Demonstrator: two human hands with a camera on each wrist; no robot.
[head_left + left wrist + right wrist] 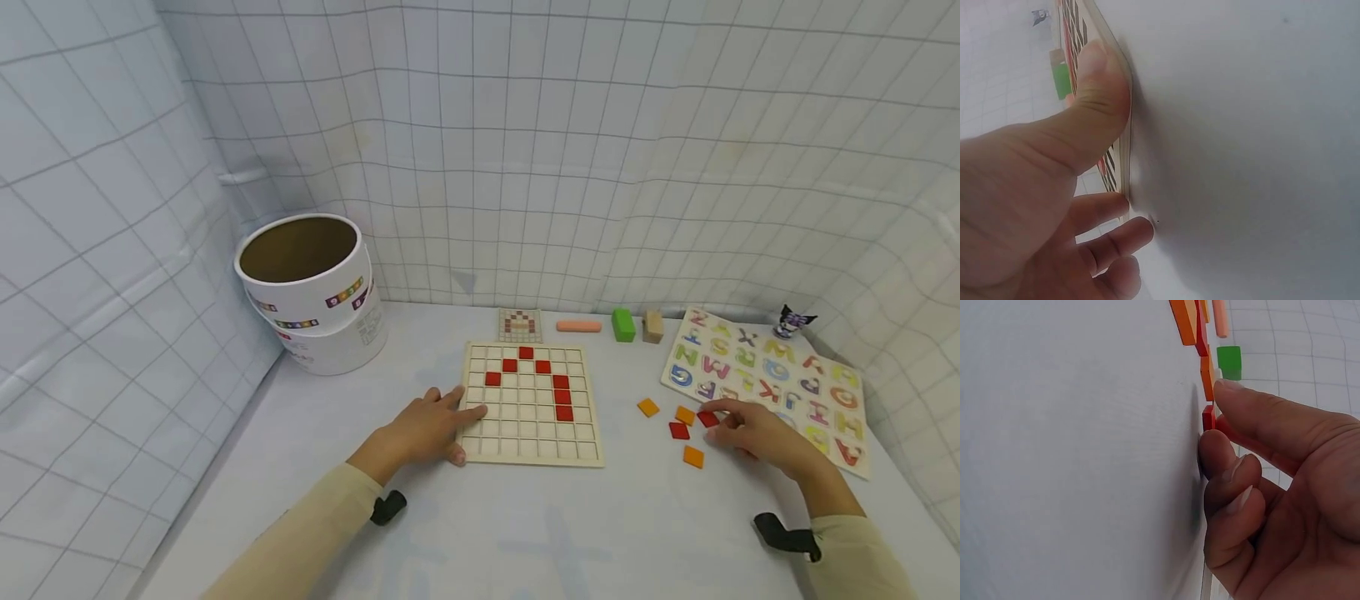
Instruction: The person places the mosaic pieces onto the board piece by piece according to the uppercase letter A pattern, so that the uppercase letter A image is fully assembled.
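Nearest the head camera, my two sleeved forearms enter from below. At left, my left hand (pixel 423 429) lies on the grid board (pixel 531 402), fingers straight and slightly apart over its left edge, thumb by its near corner. From the head view the hand looks merely laid flat; the left wrist view shows my thumb (pixel 1094 94) pressed against the board's thin edge (pixel 1124 106), with the other fingers loose alongside it. Red tiles (pixel 562 396) fill an arch of cells on the board. Farther right, orange and red tiles lie loose on the white table (pixel 525 533). My right hand (pixel 753 433) reaches the rightmost red tile (pixel 707 418); the head view hides the contact, whereas the right wrist view shows thumb and forefinger (pixel 1254 412) closed onto that tile (pixel 1209 417), remaining fingers curled. Just beyond that hand lies the alphabet puzzle (pixel 772 379).
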